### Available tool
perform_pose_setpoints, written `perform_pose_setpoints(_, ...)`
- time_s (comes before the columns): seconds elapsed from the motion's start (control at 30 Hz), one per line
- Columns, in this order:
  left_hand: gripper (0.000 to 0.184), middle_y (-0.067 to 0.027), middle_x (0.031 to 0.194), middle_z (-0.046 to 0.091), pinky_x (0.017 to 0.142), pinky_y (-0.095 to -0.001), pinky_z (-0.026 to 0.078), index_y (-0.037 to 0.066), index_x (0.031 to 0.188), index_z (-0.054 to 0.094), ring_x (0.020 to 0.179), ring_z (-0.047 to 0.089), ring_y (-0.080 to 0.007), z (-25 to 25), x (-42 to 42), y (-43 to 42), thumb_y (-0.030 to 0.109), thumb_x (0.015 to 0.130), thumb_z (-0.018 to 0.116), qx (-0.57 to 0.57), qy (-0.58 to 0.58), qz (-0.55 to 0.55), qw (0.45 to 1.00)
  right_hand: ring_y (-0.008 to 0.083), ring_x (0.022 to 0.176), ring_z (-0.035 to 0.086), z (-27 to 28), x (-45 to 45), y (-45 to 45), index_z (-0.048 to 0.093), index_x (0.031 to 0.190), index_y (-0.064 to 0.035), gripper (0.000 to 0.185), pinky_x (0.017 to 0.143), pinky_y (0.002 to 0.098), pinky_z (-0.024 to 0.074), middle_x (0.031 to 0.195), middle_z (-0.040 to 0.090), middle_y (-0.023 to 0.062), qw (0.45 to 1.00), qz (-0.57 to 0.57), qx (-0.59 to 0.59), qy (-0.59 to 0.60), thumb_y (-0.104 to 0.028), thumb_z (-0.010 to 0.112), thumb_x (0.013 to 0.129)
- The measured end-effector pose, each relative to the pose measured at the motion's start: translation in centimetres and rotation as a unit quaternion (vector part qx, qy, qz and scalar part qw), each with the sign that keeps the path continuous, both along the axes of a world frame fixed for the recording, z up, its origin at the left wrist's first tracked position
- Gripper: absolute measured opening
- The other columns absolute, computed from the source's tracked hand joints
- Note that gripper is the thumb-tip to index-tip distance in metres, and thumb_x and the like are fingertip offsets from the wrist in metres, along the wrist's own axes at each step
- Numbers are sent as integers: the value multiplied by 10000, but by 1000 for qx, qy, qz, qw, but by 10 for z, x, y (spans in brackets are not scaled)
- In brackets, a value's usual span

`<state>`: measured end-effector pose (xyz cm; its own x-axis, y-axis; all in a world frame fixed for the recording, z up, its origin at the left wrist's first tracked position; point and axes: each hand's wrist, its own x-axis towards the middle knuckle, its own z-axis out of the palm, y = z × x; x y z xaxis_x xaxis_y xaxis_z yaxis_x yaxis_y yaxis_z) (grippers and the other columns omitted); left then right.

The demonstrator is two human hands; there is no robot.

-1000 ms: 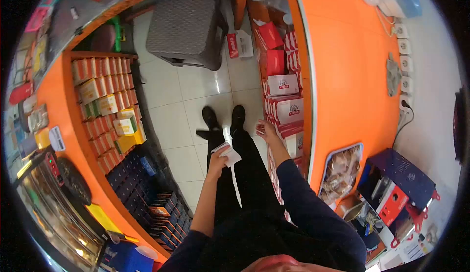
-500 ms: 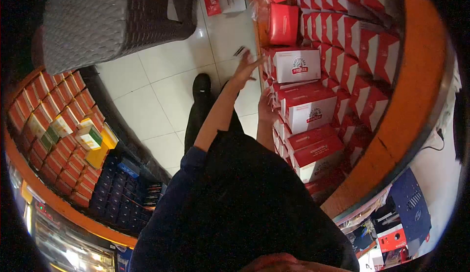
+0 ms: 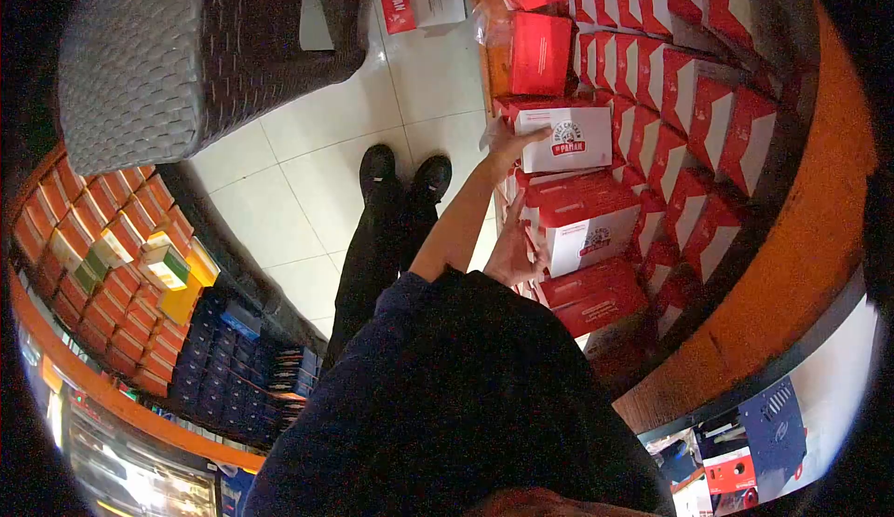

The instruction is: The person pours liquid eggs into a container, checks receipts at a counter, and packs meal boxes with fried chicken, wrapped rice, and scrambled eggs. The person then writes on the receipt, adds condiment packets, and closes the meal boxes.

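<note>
My left hand (image 3: 510, 147) is at the left end of a red-and-white "Si Paman" carton (image 3: 585, 137), with a finger across its white printed face and the others around its edge. Below it, my right hand (image 3: 515, 251) rests with spread fingers against the left side of a second carton (image 3: 589, 205) of the same kind. That carton lies with its red top up and its white face toward me. A third such carton (image 3: 596, 298) lies nearer to my body.
Rows of folded red-and-white cartons (image 3: 652, 70) fill the orange-edged shelf (image 3: 792, 284) on the right. Two red packs (image 3: 540, 54) lie beyond my hands. A woven grey chair (image 3: 140, 61) stands at upper left, and orange boxes (image 3: 121, 293) line the left shelf.
My left hand has moved right onto the carton. My right hand has come down toward the second carton's side. A small dark striped item near my left fingers no longer shows.
</note>
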<state>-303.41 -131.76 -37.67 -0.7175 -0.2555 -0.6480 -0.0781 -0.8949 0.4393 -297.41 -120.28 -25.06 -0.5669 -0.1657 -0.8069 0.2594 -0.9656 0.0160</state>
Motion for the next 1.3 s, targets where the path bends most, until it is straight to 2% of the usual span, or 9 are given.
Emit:
perform_pose_setpoints(0.07, 705, -131, 1135, 607, 877, -353, 485, -13, 1214, 484, 1012, 597, -199, 30, 4, -6, 313, 681, 811, -40, -71, -4, 997, 408, 1214, 399, 5, 1, 2, 333, 1341, 9, 611, 1025, 593, 327, 1343, 390, 217, 1000, -1, 0, 6, -237, 570, 835)
perform_pose_setpoints(0.13, 681, -131, 1098, 623, 870, -344, 488, -16, 1190, 508, 997, 606, -209, -2, -6, 22, 336, 687, 801, -121, -175, -33, 977, 408, 1216, 396, 8, 0, 1, 333, 1341, 10, 617, 1027, 594, 323, 1344, 389, 217, 1000, 1, -4, 11, -236, 576, 830)
perform_pose_setpoints(0.3, 1103, -148, 1347, 172, 1026, -444, 250, 46, 1330, 64, 1249, 252, -243, 32, 16, 28, 299, 601, 851, -32, -22, 41, 998, 409, 1222, 390, 18, -5, 4, 335, 1340, 11, 632, 1032, 597, 315, 1345, 388, 218, 1000, 5, -7, 20, -234, 592, 817)
perform_pose_setpoints(0.4, 1401, -158, 1497, -99, 1120, -504, 108, 83, 1415, -203, 1400, 40, -263, 148, 73, 99, 277, 549, 881, 21, 84, 79, 993, 410, 1225, 385, 19, -7, 5, 335, 1340, 11, 642, 1035, 599, 310, 1346, 388, 218, 1000, 5, -11, 22, -232, 602, 809)
perform_pose_setpoints(0.57, 1110, -139, 1423, 176, 1014, -454, 292, 86, 1404, 38, 1302, 261, -253, 7, 19, 10, 232, 632, 822, -23, -3, 24, 999, 411, 1231, 379, 25, -9, 5, 336, 1339, 12, 657, 1040, 601, 301, 1348, 387, 219, 999, 7, -12, 32, -230, 618, 796)
perform_pose_setpoints(0.8, 828, -92, 1308, 464, 902, -367, 455, 87, 1365, 260, 1177, 480, -221, 18, 20, -12, 177, 714, 764, -4, -20, 26, 999, 412, 1239, 369, 24, -8, 2, 338, 1337, 13, 679, 1047, 605, 289, 1350, 386, 219, 999, 5, -13, 36, -226, 640, 778)
perform_pose_setpoints(1.03, 915, -109, 1336, 438, 941, -363, 419, 83, 1401, 202, 1217, 427, -229, -5, 20, -13, 214, 702, 778, 3, -7, 3, 1000, 413, 1247, 360, 24, -10, -3, 340, 1336, 14, 702, 1054, 609, 277, 1352, 384, 220, 999, 10, -14, 37, -223, 663, 760)
perform_pose_setpoints(1.1, 1223, -182, 1374, 390, 993, -364, 411, 101, 1454, -44, 1230, 433, -321, -13, 17, -8, 230, 626, 846, -87, -10, -29, 996, 414, 1250, 357, 25, -11, -5, 340, 1336, 15, 708, 1056, 610, 274, 1353, 384, 220, 999, 13, -13, 38, -222, 669, 754)
perform_pose_setpoints(1.3, 1269, -193, 1362, 404, 1025, -374, 366, 63, 1449, -23, 1241, 421, -309, 4, 14, -3, 266, 576, 876, -18, -12, -9, 1000, 415, 1257, 349, 28, -11, -6, 342, 1334, 16, 728, 1062, 613, 263, 1355, 383, 221, 999, -2, -19, 44, -219, 688, 739)
